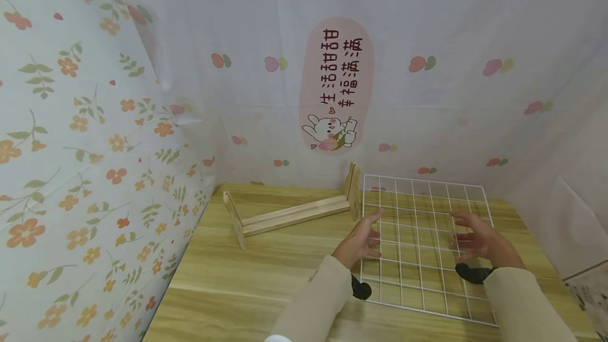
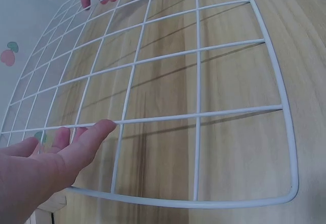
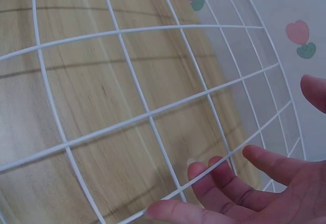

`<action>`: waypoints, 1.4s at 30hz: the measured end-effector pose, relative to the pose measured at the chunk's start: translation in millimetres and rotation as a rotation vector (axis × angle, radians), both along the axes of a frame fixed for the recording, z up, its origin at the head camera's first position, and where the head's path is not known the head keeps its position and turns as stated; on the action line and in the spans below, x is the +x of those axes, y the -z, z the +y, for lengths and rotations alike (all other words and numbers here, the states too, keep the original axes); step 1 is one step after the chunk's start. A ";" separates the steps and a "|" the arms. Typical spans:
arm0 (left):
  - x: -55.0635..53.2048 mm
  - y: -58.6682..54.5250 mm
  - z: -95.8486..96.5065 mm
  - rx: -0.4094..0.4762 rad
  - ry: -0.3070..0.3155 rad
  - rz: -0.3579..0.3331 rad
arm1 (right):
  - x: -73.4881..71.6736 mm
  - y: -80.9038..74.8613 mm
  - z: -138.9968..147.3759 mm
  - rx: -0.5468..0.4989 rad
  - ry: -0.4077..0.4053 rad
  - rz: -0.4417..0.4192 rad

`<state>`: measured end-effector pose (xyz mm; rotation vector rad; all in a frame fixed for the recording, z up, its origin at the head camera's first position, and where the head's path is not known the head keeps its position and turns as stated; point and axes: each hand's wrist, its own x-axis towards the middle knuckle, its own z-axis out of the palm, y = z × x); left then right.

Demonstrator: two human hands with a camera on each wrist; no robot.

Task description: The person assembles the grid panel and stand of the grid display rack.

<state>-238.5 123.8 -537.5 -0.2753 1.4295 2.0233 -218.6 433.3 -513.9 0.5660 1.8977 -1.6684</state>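
A white wire grid panel [image 1: 398, 225] stands at a slant over the right part of the wooden table, its far edge overlapping the curtain in the head view. My left hand [image 1: 363, 239] is at the panel's left side with fingers loosely spread. One fingertip meets a wire [image 2: 153, 118] in the left wrist view. On the other side, my right hand [image 1: 484, 239] has its fingers apart and slightly bent. In the right wrist view some fingertips [image 3: 201, 180] show behind a wire; whether they bear on it I cannot tell. Neither hand is curled round the panel.
Left of the panel, a light wooden stand [image 1: 294, 216] with two upright ends and a crossbar rests on the table [image 1: 228, 289]. A printed curtain [image 1: 256, 94] hangs behind, and a flowered cloth [image 1: 95, 173] is on the left. Dark straps [image 1: 362, 289] are at both wrists.
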 end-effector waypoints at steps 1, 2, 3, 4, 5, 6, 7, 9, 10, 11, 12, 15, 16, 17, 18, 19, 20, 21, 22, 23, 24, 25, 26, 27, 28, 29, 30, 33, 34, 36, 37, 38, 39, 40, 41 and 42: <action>-0.7 -0.7 -0.7 0.004 0.004 0.000 | -0.3 -0.3 0.4 -0.002 0.000 -0.001; -1.3 -1.5 -1.5 0.004 0.012 0.005 | -0.6 -0.7 0.7 0.000 0.000 0.001; -1.9 -2.3 -2.2 0.007 0.018 0.009 | -0.9 -1.2 0.9 0.001 0.001 0.001; -2.5 -3.0 -2.9 0.008 0.024 0.013 | -1.2 -1.7 1.0 -0.002 0.000 0.004; -3.2 -3.6 -3.7 0.011 0.028 0.017 | -1.6 -2.3 1.1 -0.004 0.003 0.006; -4.0 -4.1 -4.5 0.013 0.033 0.023 | -2.2 -2.7 1.4 -0.005 0.008 0.009; -4.6 -4.8 -5.3 0.013 0.036 0.029 | -2.7 -3.2 1.6 -0.008 0.013 0.013; -5.6 -6.1 -6.7 0.013 0.036 0.035 | -3.6 -4.4 1.9 -0.019 0.028 0.017; -6.1 -6.7 -7.4 0.012 0.039 0.036 | -3.9 -5.0 2.2 -0.027 0.034 0.018; -6.5 -7.3 -7.8 0.011 0.041 0.038 | -4.1 -5.7 2.6 -0.034 0.041 0.019; -6.8 -7.8 -8.2 0.010 0.045 0.040 | -4.2 -6.2 3.4 -0.042 0.044 0.020; -7.6 -8.8 -8.8 0.008 0.061 0.053 | -3.6 -7.4 5.4 -0.072 0.062 0.014; -8.2 -8.9 -8.6 0.007 0.066 0.057 | -3.3 -7.6 6.2 -0.084 0.067 0.016; -8.6 -9.0 -8.5 0.008 0.072 0.063 | -3.0 -7.9 6.8 -0.096 0.073 0.018; -9.1 -8.9 -8.4 0.007 0.076 0.069 | -2.7 -8.3 7.4 -0.107 0.076 0.020; -9.6 -8.8 -8.1 0.005 0.078 0.074 | -2.4 -8.8 7.8 -0.117 0.080 0.022; -10.0 -8.9 -7.8 0.005 0.080 0.077 | -2.0 -9.4 8.2 -0.128 0.077 0.027; -10.3 -9.3 -7.7 0.006 0.083 0.079 | -1.7 -10.2 8.4 -0.137 0.078 0.031; -10.5 -9.3 -7.4 0.005 0.084 0.081 | -1.4 -11.0 8.5 -0.146 0.078 0.035; -10.5 -9.4 -7.3 0.005 0.086 0.083 | -1.1 -11.8 8.5 -0.154 0.079 0.037; -10.7 -9.4 -7.2 0.001 0.087 0.085 | -1.1 -12.4 8.9 -0.162 0.080 0.038; -10.7 -9.7 -7.3 -0.001 0.089 0.089 | -1.1 -12.4 9.3 -0.170 0.081 0.041; -10.5 -10.1 -7.7 -0.003 0.092 0.092 | -1.1 -12.7 9.7 -0.178 0.084 0.043; -10.4 -10.6 -8.0 -0.005 0.095 0.097 | -1.3 -12.7 10.4 -0.184 0.088 0.042; -10.3 -11.0 -8.3 -0.008 0.097 0.101 | -1.5 -12.7 11.0 -0.191 0.091 0.041; -10.3 -11.9 -8.6 -0.010 0.100 0.107 | -1.4 -12.8 11.7 -0.198 0.089 0.044; -10.1 -12.7 -9.0 -0.011 0.101 0.110 | -1.3 -12.8 12.4 -0.206 0.085 0.048; -9.8 -16.0 -10.0 -0.011 0.100 0.122 | -0.4 -13.7 14.2 -0.219 0.077 0.062; -9.8 -17.0 -10.4 -0.012 0.100 0.127 | 0.0 -14.0 14.7 -0.223 0.074 0.070; -9.7 -18.5 -10.8 -0.012 0.096 0.133 | 0.7 -14.1 15.8 -0.231 0.070 0.079; -9.7 -19.2 -10.9 -0.012 0.095 0.136 | 0.9 -14.3 16.2 -0.236 0.074 0.080; -9.7 -19.8 -10.9 -0.011 0.094 0.139 | 1.3 -14.3 16.6 -0.242 0.072 0.084; -9.6 -20.3 -11.1 -0.009 0.095 0.142 | 1.5 -14.2 17.1 -0.246 0.069 0.085; -9.4 -20.6 -11.2 -0.009 0.094 0.143 | 1.5 -14.0 17.6 -0.253 0.066 0.086; -9.3 -20.8 -11.2 -0.007 0.094 0.146 | 1.6 -13.8 18.0 -0.257 0.066 0.087; -9.2 -21.0 -11.5 -0.005 0.096 0.148 | 1.7 -13.7 18.4 -0.262 0.067 0.090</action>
